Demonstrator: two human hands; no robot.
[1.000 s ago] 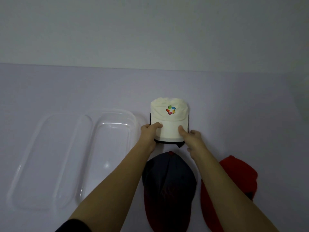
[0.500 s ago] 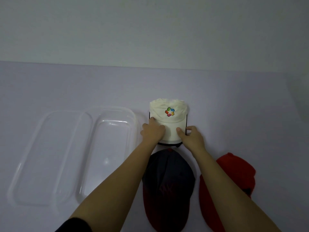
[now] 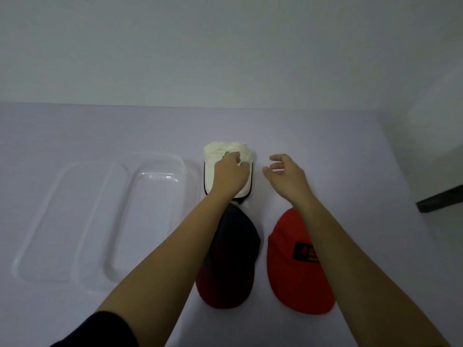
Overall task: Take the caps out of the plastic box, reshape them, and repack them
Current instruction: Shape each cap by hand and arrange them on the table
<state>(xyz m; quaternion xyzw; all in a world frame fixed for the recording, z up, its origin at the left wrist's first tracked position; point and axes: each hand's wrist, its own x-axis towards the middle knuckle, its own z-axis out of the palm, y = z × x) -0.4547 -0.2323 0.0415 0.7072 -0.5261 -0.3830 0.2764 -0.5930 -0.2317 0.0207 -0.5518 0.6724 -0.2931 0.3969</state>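
Observation:
A cream cap (image 3: 217, 152) with a dark-edged brim lies on the white table, just right of the clear plastic box (image 3: 152, 221). My left hand (image 3: 230, 177) lies on top of it, fingers curled over the crown and covering its coloured logo. My right hand (image 3: 285, 176) hovers just right of the cap, fingers apart, holding nothing. A dark navy cap (image 3: 233, 259) with a dark red brim lies nearer me, partly under my left forearm. A red cap (image 3: 293, 266) with a black patch lies to its right, beneath my right forearm.
The box's clear lid (image 3: 57, 229) lies flat to the left of the box. A grey wall rises behind the table. The table's right edge runs diagonally at the right, with a dark object (image 3: 441, 202) beyond it.
My left hand slid from the brim up onto the crown. My right hand let go of the cap and moved off to the right, open. The view shifted, showing more of the red cap.

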